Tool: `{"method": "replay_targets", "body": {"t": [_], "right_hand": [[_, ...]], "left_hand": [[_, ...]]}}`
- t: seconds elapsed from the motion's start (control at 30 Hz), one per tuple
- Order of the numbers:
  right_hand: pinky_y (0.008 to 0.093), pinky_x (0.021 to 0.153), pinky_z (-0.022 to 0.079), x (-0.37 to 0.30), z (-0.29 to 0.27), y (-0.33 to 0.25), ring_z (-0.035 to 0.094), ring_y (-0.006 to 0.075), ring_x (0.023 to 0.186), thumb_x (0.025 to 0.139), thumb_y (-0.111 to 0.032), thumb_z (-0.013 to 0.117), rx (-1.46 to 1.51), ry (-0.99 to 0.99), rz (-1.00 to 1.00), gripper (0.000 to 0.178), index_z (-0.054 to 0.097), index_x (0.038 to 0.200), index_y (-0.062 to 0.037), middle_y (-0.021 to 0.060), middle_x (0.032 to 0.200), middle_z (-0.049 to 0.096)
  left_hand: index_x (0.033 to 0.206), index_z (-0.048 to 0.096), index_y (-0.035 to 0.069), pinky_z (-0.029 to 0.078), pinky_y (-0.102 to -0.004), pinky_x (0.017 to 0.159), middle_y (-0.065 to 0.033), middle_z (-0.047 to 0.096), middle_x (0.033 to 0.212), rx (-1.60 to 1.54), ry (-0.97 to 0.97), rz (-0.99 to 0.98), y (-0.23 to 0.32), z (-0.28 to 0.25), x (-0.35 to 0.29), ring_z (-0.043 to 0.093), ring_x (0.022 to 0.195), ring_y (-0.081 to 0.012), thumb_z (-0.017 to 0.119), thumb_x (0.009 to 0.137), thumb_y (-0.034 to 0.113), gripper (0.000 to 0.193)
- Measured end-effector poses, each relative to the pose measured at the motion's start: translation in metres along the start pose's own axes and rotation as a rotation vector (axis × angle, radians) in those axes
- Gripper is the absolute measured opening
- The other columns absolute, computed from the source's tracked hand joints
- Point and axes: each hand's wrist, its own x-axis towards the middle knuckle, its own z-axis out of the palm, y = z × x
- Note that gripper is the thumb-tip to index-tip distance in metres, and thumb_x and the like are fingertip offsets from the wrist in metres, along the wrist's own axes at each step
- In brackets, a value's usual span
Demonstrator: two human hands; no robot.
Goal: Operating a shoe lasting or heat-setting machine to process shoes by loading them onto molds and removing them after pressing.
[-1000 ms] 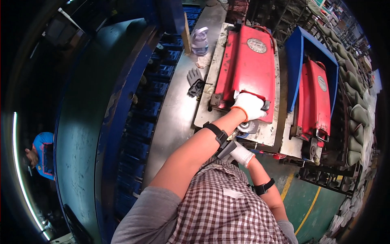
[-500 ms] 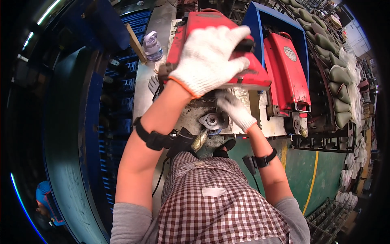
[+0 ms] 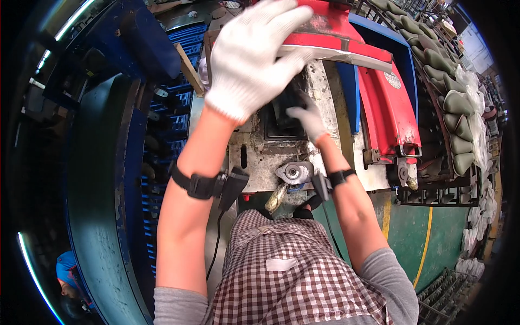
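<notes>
My left hand (image 3: 254, 62), in a white knit glove, is against the raised red press cover (image 3: 330, 30). Its fingers and thumb are stretched apart, and whether any curl round the cover's edge I cannot see. Below the cover, my right hand (image 3: 311, 120), also gloved, reaches in beside a black rectangular mould or pad (image 3: 281, 116) on the machine bed. Its thumb stands away from the fingers, which are blurred and partly in shadow; nothing can be made out in them. Nearer me, a round metal fitting (image 3: 292, 172) sits at the front edge of the bed.
A second red press cover (image 3: 387, 108) stands lowered in a blue frame (image 3: 355, 103) to the right. Beyond it, racks hold several grey-green moulded pieces (image 3: 457, 103). A blue-framed conveyor (image 3: 103, 216) runs along the left, with a person (image 3: 67, 276) beyond. Cables trail from my arm straps.
The red cover has swung up and away, uncovering the black area on the bed. My left hand rose with it, and my right hand moved farther in.
</notes>
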Motion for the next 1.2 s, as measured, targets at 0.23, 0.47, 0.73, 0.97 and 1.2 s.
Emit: {"method": "replay_targets", "body": {"t": [0.23,0.47,0.73,0.97,1.2], "right_hand": [[0.0500,0.127,0.031,-0.168,-0.066,0.004,0.051,0.0370,0.143,0.076,-0.020,0.073,1.101,-0.193,0.312,0.087,0.042,0.154,0.0065,0.0246,0.153,0.053],[0.0497,0.118,0.045,-0.263,-0.077,0.064,0.057,0.0354,0.137,0.074,-0.065,0.085,0.926,-0.230,0.312,0.113,0.043,0.156,0.0022,0.0227,0.154,0.052],[0.0517,0.118,0.045,-0.262,-0.085,0.089,0.060,0.0408,0.132,0.067,-0.024,0.080,1.126,-0.193,0.468,0.097,0.045,0.150,0.0121,0.0288,0.147,0.056],[0.0480,0.123,0.039,-0.225,-0.025,0.000,0.053,0.0411,0.140,0.072,-0.009,0.067,1.069,-0.336,0.553,0.088,0.038,0.151,0.0162,0.0321,0.151,0.051],[0.0406,0.115,0.044,-0.199,0.094,-0.048,0.062,0.0258,0.128,0.089,-0.018,0.072,0.605,-0.476,0.408,0.075,0.043,0.156,0.0016,0.0152,0.149,0.058]], "left_hand": [[0.143,0.057,-0.002,0.043,-0.0420,0.114,-0.0173,0.061,0.141,-0.359,0.195,-0.821,0.067,-0.027,-0.193,0.058,0.132,-0.0321,0.059,0.100,0.009,0.044],[0.147,0.051,-0.004,0.046,-0.0457,0.116,-0.0198,0.064,0.139,-1.732,0.239,-1.582,0.096,0.001,-0.209,0.061,0.130,-0.0299,0.031,0.114,0.049,0.066],[0.139,0.057,-0.006,0.054,-0.0422,0.106,-0.0207,0.068,0.128,-1.580,0.202,-1.601,0.117,-0.043,-0.199,0.068,0.119,-0.0302,0.050,0.105,0.025,0.046],[0.121,0.065,-0.002,0.056,-0.0454,0.102,-0.0195,0.071,0.118,-1.299,0.812,-1.843,0.106,-0.068,-0.237,0.069,0.109,-0.0320,0.055,0.098,0.022,0.035],[0.152,0.047,0.007,0.046,-0.0467,0.115,-0.0172,0.053,0.151,-1.494,0.957,-1.884,0.157,-0.083,-0.273,0.055,0.136,-0.0304,0.049,0.104,0.060,0.071]]}}
